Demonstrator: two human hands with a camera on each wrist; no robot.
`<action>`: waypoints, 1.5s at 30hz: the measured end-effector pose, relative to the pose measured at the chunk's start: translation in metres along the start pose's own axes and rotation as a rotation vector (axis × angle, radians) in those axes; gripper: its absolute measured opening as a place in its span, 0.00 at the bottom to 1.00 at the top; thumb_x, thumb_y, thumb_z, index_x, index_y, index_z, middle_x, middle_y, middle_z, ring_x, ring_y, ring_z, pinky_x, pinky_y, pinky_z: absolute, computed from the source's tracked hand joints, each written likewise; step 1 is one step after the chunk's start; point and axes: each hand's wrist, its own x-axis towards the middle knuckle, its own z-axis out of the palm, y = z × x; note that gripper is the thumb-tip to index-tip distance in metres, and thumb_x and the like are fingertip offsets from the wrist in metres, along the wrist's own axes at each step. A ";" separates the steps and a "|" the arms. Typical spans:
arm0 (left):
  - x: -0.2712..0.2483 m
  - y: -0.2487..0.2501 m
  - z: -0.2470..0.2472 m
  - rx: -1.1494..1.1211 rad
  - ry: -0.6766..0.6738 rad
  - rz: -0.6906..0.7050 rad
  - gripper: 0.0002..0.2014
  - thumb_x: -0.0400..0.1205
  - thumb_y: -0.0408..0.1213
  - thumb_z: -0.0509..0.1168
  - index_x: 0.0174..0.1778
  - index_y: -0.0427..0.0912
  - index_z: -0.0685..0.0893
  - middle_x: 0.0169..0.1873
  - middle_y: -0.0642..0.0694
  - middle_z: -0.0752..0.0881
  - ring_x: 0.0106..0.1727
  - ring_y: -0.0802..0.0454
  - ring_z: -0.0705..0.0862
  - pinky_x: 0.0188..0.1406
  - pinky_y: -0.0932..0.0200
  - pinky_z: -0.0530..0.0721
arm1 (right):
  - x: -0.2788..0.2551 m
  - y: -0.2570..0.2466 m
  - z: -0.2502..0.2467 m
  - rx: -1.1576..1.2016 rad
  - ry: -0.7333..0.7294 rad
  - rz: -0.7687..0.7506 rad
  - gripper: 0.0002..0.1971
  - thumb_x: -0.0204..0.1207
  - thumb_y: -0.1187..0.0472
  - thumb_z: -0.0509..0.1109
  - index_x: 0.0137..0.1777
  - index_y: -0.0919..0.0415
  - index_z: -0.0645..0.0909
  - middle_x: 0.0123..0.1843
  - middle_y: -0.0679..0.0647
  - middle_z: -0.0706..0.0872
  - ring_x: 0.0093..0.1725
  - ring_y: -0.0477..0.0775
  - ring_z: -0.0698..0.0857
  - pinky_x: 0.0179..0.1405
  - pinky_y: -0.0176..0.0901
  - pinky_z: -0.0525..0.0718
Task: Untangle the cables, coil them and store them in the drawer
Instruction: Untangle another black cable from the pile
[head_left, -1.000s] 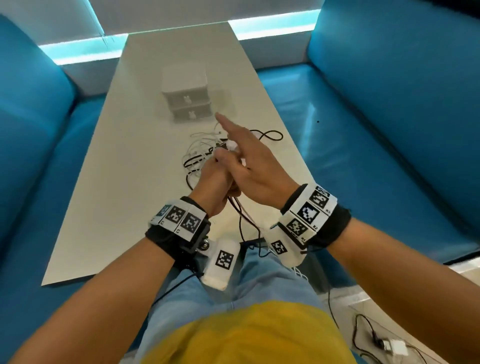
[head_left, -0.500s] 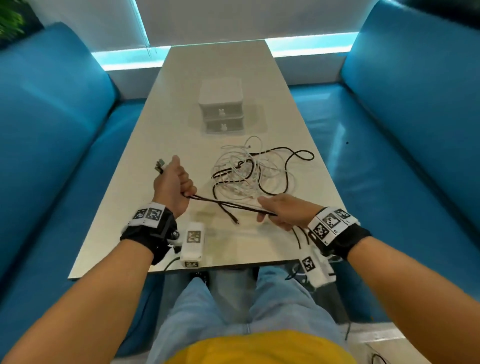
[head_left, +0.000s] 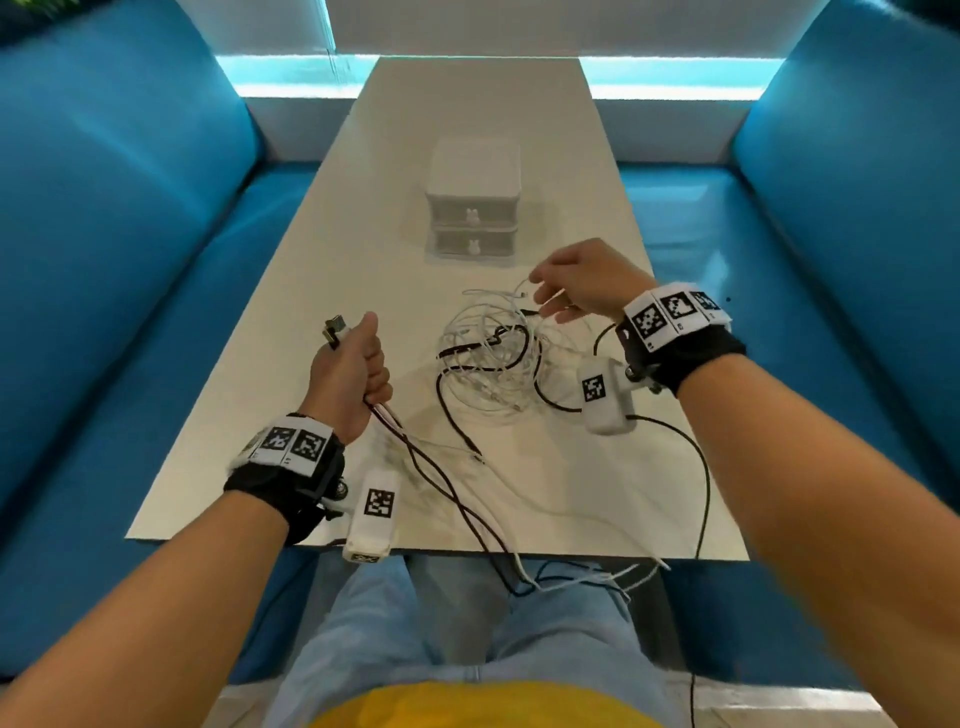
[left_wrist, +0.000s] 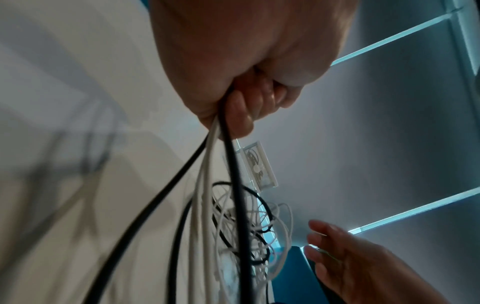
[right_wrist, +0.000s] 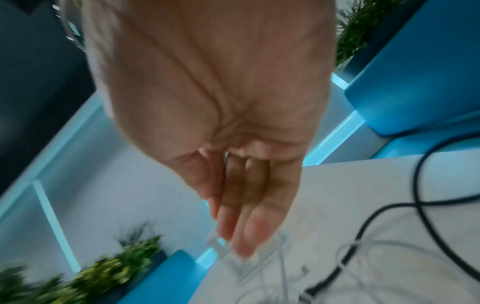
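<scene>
A tangle of white and black cables (head_left: 493, 358) lies in the middle of the white table (head_left: 260, 452). My left hand (head_left: 371, 358) grips a bundle of black and white cables (left_wrist: 221, 164), with their plugs (head_left: 335, 328) sticking out above the fist. The bundle trails over the table's front edge onto my lap. My right hand (head_left: 545, 296) hovers over the far side of the tangle with relaxed fingers (right_wrist: 239, 236) that hold nothing, beside a white cable end (head_left: 522, 294). The small white two-drawer unit (head_left: 472, 218) stands behind the tangle, both drawers closed.
Blue sofas (head_left: 130, 260) flank the table on both sides. A black cable (head_left: 701, 478) runs from my right wrist camera over the table's front edge (head_left: 441, 551). Green plants (right_wrist: 109, 273) stand past the far end.
My right hand let go of the dark cable near the front edge and moved away from me to above the tangle. My left hand keeps its grip, plugs now pointing up.
</scene>
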 end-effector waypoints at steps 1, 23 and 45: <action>0.000 0.004 -0.004 0.012 0.014 0.007 0.23 0.86 0.46 0.61 0.26 0.49 0.61 0.17 0.54 0.58 0.18 0.57 0.54 0.18 0.64 0.54 | 0.016 -0.001 -0.005 -0.036 0.070 0.018 0.09 0.82 0.64 0.62 0.52 0.67 0.83 0.41 0.59 0.87 0.35 0.55 0.86 0.38 0.44 0.87; 0.010 0.013 0.016 -0.008 -0.027 -0.001 0.11 0.83 0.33 0.62 0.35 0.47 0.71 0.18 0.55 0.60 0.18 0.58 0.55 0.16 0.65 0.57 | 0.041 0.027 -0.019 -0.258 0.493 -0.059 0.12 0.80 0.56 0.65 0.54 0.61 0.85 0.55 0.61 0.88 0.57 0.60 0.85 0.55 0.43 0.79; -0.042 0.004 0.062 0.007 -0.496 0.118 0.06 0.76 0.40 0.65 0.41 0.40 0.79 0.25 0.50 0.75 0.18 0.60 0.66 0.19 0.65 0.67 | -0.100 -0.001 0.079 0.294 0.065 -0.350 0.08 0.79 0.69 0.69 0.47 0.77 0.82 0.31 0.53 0.86 0.26 0.41 0.84 0.30 0.33 0.81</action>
